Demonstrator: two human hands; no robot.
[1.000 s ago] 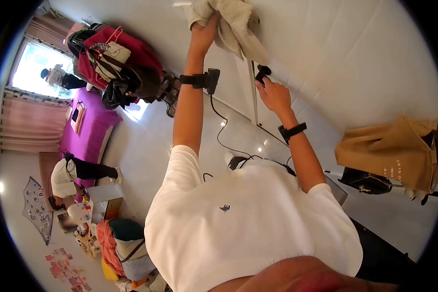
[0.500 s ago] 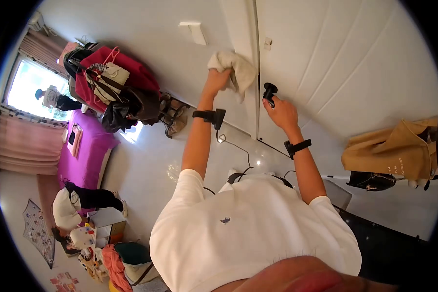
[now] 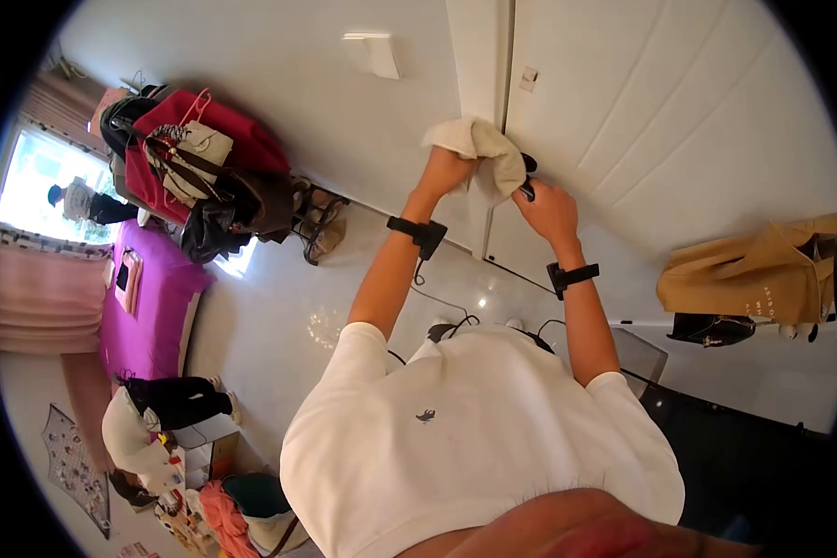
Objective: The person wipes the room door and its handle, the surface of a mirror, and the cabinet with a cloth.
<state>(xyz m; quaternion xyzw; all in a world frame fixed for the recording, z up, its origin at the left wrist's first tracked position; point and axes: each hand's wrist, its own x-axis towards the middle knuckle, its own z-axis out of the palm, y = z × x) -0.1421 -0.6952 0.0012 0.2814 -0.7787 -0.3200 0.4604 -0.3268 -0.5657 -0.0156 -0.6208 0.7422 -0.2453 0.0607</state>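
Note:
A beige cloth (image 3: 479,147) is bunched in my left hand (image 3: 449,174), in front of the white door frame. My right hand (image 3: 551,210) is wrapped round a black door handle (image 3: 528,177) on the white door (image 3: 604,121). The cloth's right end touches or overlaps the handle, and the two hands are close together. Each wrist wears a black strap; a cable hangs from the left one.
A coat rack with a red coat (image 3: 251,135) and bags stands left, beside a shoe rack (image 3: 316,220). A tan bag (image 3: 753,274) hangs right. One person (image 3: 139,428) bends near a purple bed (image 3: 149,307); another (image 3: 88,203) is by the window.
My left hand has come down from high on the wall and moved right with the cloth, close to the handle. My right hand stays at the handle.

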